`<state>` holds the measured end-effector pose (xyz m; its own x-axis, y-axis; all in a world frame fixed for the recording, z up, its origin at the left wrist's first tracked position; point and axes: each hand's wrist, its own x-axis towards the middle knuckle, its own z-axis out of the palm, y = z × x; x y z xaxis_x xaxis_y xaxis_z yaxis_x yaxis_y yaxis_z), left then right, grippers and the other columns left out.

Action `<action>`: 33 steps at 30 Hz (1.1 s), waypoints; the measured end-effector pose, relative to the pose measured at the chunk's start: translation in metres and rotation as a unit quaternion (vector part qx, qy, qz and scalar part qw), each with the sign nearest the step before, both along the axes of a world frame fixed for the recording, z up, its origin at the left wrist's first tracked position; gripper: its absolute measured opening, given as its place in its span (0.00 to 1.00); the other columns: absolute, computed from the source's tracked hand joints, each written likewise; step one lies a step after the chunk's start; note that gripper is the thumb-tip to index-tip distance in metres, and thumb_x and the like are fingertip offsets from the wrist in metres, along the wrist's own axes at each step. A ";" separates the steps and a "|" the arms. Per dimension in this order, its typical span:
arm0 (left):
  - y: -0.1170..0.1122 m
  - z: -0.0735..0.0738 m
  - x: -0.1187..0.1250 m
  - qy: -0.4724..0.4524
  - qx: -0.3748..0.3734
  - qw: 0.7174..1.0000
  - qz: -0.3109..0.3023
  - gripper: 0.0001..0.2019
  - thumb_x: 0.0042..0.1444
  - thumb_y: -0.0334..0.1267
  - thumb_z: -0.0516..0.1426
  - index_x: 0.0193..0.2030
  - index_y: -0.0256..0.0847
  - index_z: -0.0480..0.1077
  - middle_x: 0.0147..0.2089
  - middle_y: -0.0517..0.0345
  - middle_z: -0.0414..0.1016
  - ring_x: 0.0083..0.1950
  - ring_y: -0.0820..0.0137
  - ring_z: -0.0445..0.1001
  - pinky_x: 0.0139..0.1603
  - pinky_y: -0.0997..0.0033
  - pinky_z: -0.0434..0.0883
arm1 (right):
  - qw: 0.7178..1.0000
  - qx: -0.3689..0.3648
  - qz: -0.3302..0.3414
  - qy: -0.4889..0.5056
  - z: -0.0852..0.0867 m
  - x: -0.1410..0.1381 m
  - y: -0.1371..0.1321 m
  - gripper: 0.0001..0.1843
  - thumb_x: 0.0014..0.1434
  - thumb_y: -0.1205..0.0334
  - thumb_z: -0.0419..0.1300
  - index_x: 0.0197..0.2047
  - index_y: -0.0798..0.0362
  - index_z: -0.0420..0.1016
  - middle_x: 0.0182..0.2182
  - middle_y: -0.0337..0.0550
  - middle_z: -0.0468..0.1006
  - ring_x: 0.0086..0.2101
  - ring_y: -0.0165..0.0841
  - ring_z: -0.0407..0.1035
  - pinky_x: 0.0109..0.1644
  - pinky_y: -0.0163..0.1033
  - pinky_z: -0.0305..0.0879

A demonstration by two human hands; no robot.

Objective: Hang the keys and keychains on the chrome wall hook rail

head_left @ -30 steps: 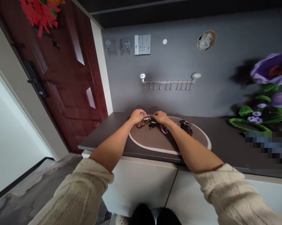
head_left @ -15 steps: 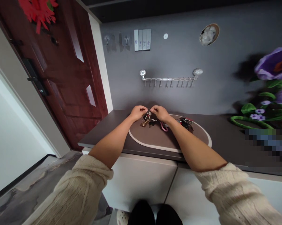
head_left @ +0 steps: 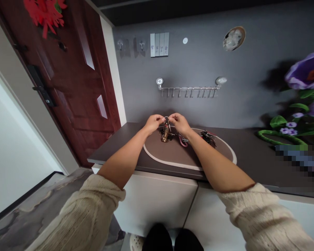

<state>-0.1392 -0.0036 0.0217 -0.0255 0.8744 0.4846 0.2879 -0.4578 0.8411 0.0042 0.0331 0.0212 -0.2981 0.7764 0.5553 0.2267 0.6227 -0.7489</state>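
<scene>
Bright metal beside a smooth, matt oval mat point(head_left: 172, 154)
At the mat's far edge, the key ring point(head_left: 166, 116) is thin, shiny metal; the brown fob's point(head_left: 165, 136) material is unclear. Under the mat, the worktop point(head_left: 115, 140) is matt and smooth. Beyond the mat, the hook rail point(head_left: 189, 88) looks like polished metal against a matt wall point(head_left: 141, 76). Left of the mat, the door point(head_left: 77, 82) has a glossy, wood-like finish. Right of the mat, the flower point(head_left: 296, 79) looks like soft cloth. Nearer than the mat, the sleeves point(head_left: 96, 200) are rough, textured knit.

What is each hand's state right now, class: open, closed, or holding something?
Left hand: closed, pinching one side of the metal ring.
Right hand: closed, pinching the ring's other side.
</scene>
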 end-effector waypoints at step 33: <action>0.011 0.003 -0.004 -0.185 0.002 0.976 0.118 0.10 0.48 0.39 0.53 0.30 0.34 0.69 0.25 0.58 0.70 0.24 0.78 0.64 0.25 0.78 0.61 | 0.970 -0.143 0.042 0.193 0.056 -0.023 -0.001 0.05 0.51 0.60 0.50 0.29 0.52 0.57 0.23 0.34 0.67 0.24 0.24 0.63 0.30 0.33 0.62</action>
<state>-0.1435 0.0069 0.0252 -0.3989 0.8215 0.4075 0.0627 -0.4189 0.9059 -0.0187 0.0321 0.0772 -0.1801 0.8970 0.4036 -0.1487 0.3808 -0.9126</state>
